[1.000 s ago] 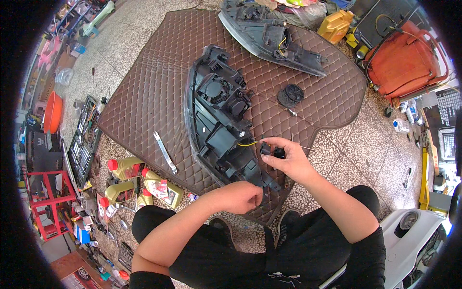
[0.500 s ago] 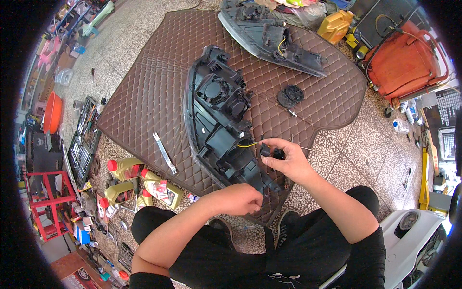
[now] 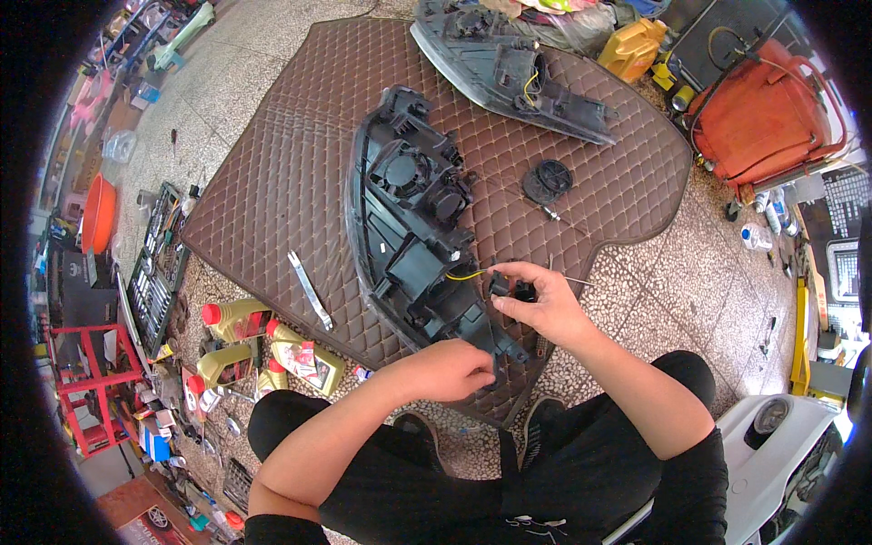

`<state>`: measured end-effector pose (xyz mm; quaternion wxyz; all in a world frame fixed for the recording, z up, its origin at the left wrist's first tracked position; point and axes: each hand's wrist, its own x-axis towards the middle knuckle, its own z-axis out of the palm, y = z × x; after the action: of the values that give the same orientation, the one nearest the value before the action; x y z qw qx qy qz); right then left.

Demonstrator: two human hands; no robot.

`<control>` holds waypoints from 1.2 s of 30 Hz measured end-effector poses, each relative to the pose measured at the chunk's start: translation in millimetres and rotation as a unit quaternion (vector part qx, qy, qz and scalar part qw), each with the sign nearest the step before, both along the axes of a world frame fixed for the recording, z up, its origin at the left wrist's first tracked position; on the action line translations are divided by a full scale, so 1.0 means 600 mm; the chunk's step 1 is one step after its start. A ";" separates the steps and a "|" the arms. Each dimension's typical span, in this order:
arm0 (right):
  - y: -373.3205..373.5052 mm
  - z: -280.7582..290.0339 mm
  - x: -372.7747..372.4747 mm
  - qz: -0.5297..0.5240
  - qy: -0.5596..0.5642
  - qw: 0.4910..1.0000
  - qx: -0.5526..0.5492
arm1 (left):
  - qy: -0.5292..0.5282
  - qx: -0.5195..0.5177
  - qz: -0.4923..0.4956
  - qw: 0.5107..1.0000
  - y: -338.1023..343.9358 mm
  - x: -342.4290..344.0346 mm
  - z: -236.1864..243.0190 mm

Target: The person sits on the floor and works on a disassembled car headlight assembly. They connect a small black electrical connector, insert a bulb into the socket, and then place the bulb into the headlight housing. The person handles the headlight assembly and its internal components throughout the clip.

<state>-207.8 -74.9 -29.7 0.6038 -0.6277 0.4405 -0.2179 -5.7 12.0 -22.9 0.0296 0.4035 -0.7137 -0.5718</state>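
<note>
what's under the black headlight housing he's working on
The black headlight housing lies on a brown quilted mat spread over the stone floor. The mat shows all around it; whatever sits directly beneath the housing is covered. The left hand hides its near end.

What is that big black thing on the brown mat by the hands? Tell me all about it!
It is a car headlight lying lens-down, so its back shows. It looks like black plastic, long and curved, with a round cap and boxy lumps on it. A yellow wire comes out near its lower end. It rests on the brown quilted mat. The left hand presses its lower end; the right hand holds a small black plug beside it.
</note>
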 end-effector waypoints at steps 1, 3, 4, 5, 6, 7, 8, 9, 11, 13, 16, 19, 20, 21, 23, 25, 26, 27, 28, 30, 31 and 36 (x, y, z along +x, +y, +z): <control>0.000 0.000 0.001 -0.001 -0.015 1.000 0.001 | 0.001 0.002 0.001 1.000 0.000 0.000 0.000; -0.001 -0.001 0.002 -0.002 -0.004 1.000 -0.001 | 0.005 0.007 0.005 1.000 -0.001 0.001 -0.002; -0.001 -0.001 0.001 -0.002 -0.016 1.000 0.005 | 0.007 0.004 0.007 1.000 0.000 0.001 -0.003; -0.001 -0.001 0.001 -0.001 -0.012 1.000 0.012 | 0.011 0.004 0.011 1.000 0.000 0.001 -0.004; -0.001 -0.002 0.001 0.000 0.002 1.000 0.020 | 0.012 0.010 0.013 1.000 0.001 0.002 -0.006; -0.001 -0.003 0.000 -0.001 -0.010 1.000 0.020 | 0.010 0.004 0.012 1.000 0.001 0.002 -0.007; -0.001 -0.004 0.000 -0.003 -0.011 1.000 0.020 | 0.006 0.004 0.010 1.000 0.001 0.002 -0.009; -0.001 -0.005 0.000 -0.004 -0.013 1.000 0.021 | 0.003 0.008 0.008 1.000 0.002 0.002 -0.010; -0.002 -0.008 0.000 -0.001 -0.016 1.000 0.009 | 0.007 0.006 0.011 1.000 0.002 0.003 -0.012; -0.002 -0.011 0.001 0.001 -0.020 1.000 0.006 | 0.006 0.008 0.013 1.000 0.003 0.003 -0.013; -0.001 -0.012 0.002 0.000 -0.025 1.000 0.013 | 0.003 0.008 0.012 1.000 0.004 0.004 -0.015; 0.000 -0.010 0.002 -0.001 -0.024 0.999 0.024 | 0.006 0.008 0.013 1.000 0.005 0.004 -0.016; 0.000 -0.009 0.001 0.001 -0.020 0.999 0.033 | 0.007 0.008 0.013 1.000 0.005 0.005 -0.016; 0.000 -0.008 0.001 0.002 -0.013 0.999 0.043 | 0.009 0.011 0.013 1.000 0.005 0.005 -0.016; 0.000 -0.007 0.002 0.004 -0.018 1.000 0.023 | 0.013 0.008 0.015 1.000 0.006 0.005 -0.016; 0.001 -0.006 0.003 0.005 -0.014 1.000 0.019 | 0.017 0.007 0.017 1.000 0.007 0.005 -0.015; 0.002 -0.005 0.002 0.006 -0.010 1.000 0.023 | 0.018 0.006 0.019 1.000 0.007 0.006 -0.014; 0.002 -0.004 0.002 0.007 0.004 1.000 0.027 | 0.021 0.010 0.021 1.000 0.008 0.005 -0.014; 0.002 -0.004 0.002 0.006 -0.010 1.000 0.024 | 0.019 0.004 0.020 1.000 0.008 0.005 -0.013; 0.003 -0.003 0.003 0.005 -0.006 1.000 0.015 | 0.021 0.006 0.021 1.000 0.008 0.005 -0.012; 0.004 -0.002 0.004 0.005 -0.016 1.000 0.010 | 0.018 0.001 0.019 1.000 0.008 0.005 -0.011; 0.005 0.003 0.004 0.011 -0.010 1.000 0.001 | -0.008 0.005 -0.003 1.000 0.007 0.005 -0.006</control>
<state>-205.2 -72.0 -28.2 0.6112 -0.6295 0.4280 -0.2166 -2.8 16.3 -26.6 0.0204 0.4061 -0.7120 -0.5725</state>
